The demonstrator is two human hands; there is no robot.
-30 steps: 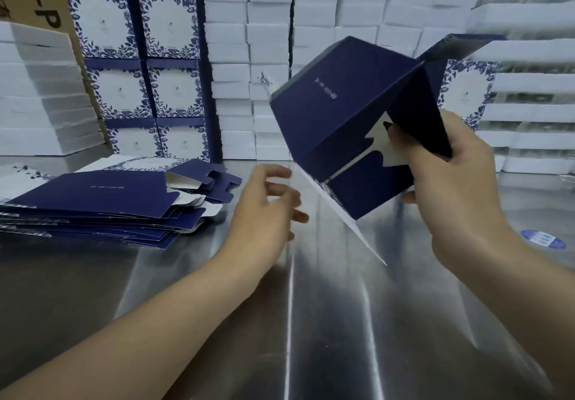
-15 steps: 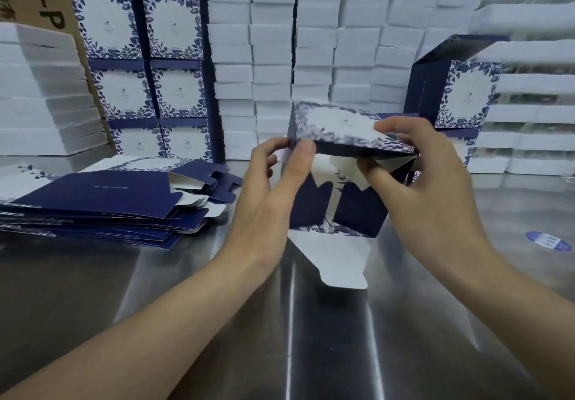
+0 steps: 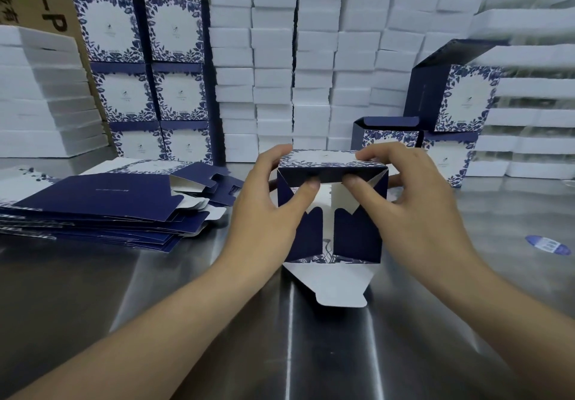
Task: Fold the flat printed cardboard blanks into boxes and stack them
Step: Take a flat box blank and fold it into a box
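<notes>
Hands, left (image 3: 267,210) and right (image 3: 413,210), each grip the half-folded box (image 3: 357,238) by its side edges, thumbs pressing its flaps.

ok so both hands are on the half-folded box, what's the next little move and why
Probably fold the loose white tongue flap up and tuck it in. The navy floral cardboard box has its two side flaps and top flap pressed inward by the left hand and right hand, but that tongue lies flat on the steel table, leaving this end open.
</notes>
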